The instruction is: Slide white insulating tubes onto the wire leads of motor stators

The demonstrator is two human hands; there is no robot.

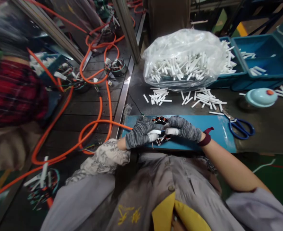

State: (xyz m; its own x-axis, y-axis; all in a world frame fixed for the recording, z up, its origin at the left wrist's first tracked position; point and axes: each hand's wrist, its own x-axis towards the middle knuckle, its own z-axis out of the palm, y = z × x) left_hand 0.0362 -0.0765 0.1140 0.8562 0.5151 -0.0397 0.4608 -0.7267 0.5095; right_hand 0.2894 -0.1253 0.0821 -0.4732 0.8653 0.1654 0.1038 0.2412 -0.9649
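My left hand [141, 132], in a striped grey glove with pale fingertips, is closed on a white sleeve [155, 132]. From the right, my right hand [183, 129], gloved the same way, pinches a short dark wire [163, 132] at the sleeve's end. Both hands rest around a ring-shaped motor stator [160, 120] with black and orange windings, which they partly hide. Several loose white-tipped leads show below the fingers. The stator lies on a blue mat [215, 131]. An orange cable [117, 123] runs up to my left hand.
Loose white sleeves [159, 96] lie beyond the mat, before a clear plastic bag [182, 57] full of them. Blue bins [264, 80], scissors [241, 128] and a light-blue lidded container [261, 97] are right. Leftward are other stators [118, 67] and a person in a plaid garment [13, 93].
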